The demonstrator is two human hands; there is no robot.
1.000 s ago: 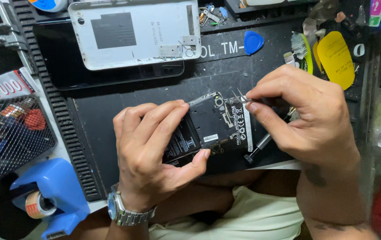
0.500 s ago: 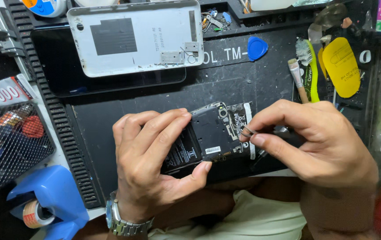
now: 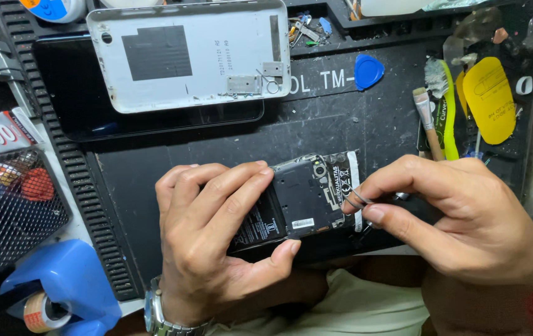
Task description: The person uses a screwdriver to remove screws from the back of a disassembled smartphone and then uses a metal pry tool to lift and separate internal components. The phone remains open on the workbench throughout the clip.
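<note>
An opened black phone (image 3: 304, 199) with its back removed lies on the black work mat (image 3: 353, 124), its battery and inner shield showing. My left hand (image 3: 217, 236) lies over the phone's left part and grips it, thumb under its lower edge. My right hand (image 3: 459, 218) pinches a thin metal tool (image 3: 358, 199), probably tweezers, whose tip touches the phone's right edge beside a white label strip.
A white tablet back cover (image 3: 185, 56) lies on a dark tablet (image 3: 80, 118) at the back left. A blue pick (image 3: 368, 70), a brush (image 3: 427, 121), yellow-green and yellow pry tools (image 3: 489, 99) lie at the right. A mesh basket (image 3: 5, 211) and blue tape dispenser (image 3: 61, 286) stand left.
My right hand has drawn back to the right and lower, its tool now at the phone's right edge. The left hand keeps its grip; the view has shifted slightly.
</note>
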